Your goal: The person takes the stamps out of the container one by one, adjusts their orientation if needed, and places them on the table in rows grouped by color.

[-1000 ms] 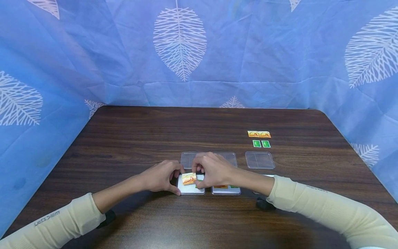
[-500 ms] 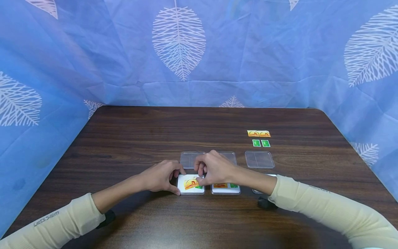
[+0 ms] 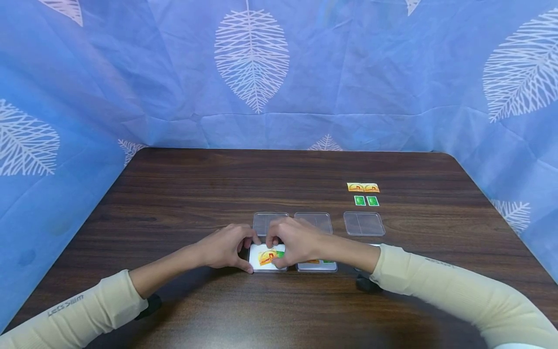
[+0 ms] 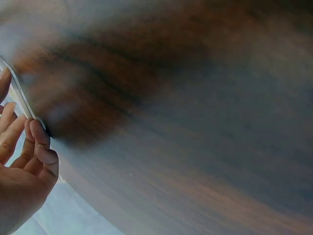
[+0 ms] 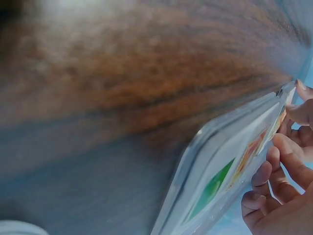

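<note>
In the head view, my left hand grips the left edge of a shallow clear plastic case with a white insert, thumb at the near corner and fingers at the far one. On the insert lies a small orange-yellow picture card, slightly tilted, partly overlapping a green picture card. My right hand reaches over from the right, fingers curled, thumb on the orange card's near right corner and index fingertip by its far edge. The left wrist view shows the left fingers on the case's rim.
Just right stands a second case with orange and green cards, partly under my right hand; a third hides behind the right forearm. Three clear lids lie in a row behind. Farther back are two orange cards and two green ones.
The orange card, raised and held a second ago, now lies on the white insert. My right hand has shifted slightly left, its thumb onto the card. The left hand has stayed on the case.
</note>
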Demonstrator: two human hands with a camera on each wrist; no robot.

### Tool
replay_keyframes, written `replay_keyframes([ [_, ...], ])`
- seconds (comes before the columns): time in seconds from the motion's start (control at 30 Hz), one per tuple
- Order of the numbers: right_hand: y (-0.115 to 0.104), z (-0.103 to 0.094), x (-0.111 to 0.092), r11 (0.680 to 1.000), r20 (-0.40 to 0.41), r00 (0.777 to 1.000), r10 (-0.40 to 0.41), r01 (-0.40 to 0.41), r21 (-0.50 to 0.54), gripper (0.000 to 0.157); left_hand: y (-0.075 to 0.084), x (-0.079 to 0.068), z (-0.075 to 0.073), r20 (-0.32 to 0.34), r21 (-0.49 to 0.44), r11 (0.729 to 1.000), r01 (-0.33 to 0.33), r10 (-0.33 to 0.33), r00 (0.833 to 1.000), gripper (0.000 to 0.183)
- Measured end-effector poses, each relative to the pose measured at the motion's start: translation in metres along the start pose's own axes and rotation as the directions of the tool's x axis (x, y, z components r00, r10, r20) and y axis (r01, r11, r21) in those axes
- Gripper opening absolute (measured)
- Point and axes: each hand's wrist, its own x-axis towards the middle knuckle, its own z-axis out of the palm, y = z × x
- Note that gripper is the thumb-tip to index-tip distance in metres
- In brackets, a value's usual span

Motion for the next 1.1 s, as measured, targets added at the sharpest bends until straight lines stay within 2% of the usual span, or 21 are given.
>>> replay_keyframes([
  [0.27,-0.001,0.002,0.001,1.000,0.009,1.000,0.011,-0.011,0.021,0.021,0.000,0.000,0.000,0.000,0.002,1.000,-0.010,0.010,1.000,0.047],
  [0.6,-0.001,0.003,0.003,1.000,0.004,1.000,0.004,-0.004,0.018,0.026,0.001,0.000,-0.001,-0.004,0.000,1.000,-0.010,0.010,1.000,0.045],
  [0.77,0.000,0.001,0.003,0.990,0.001,0.999,-0.037,0.037,0.135,0.022,0.001,0.001,-0.001,-0.008,0.007,1.000,-0.016,0.016,1.000,0.044],
  [1.0,0.005,-0.006,-0.001,0.939,-0.007,0.995,-0.100,0.097,0.331,0.014,0.001,0.001,-0.001,-0.004,0.008,1.000,-0.016,0.016,1.000,0.047],
  [1.1,0.008,-0.009,-0.004,0.905,-0.021,0.993,-0.116,0.114,0.410,0.010,0.001,0.001,0.000,-0.004,0.010,1.000,-0.014,0.014,1.000,0.047],
])
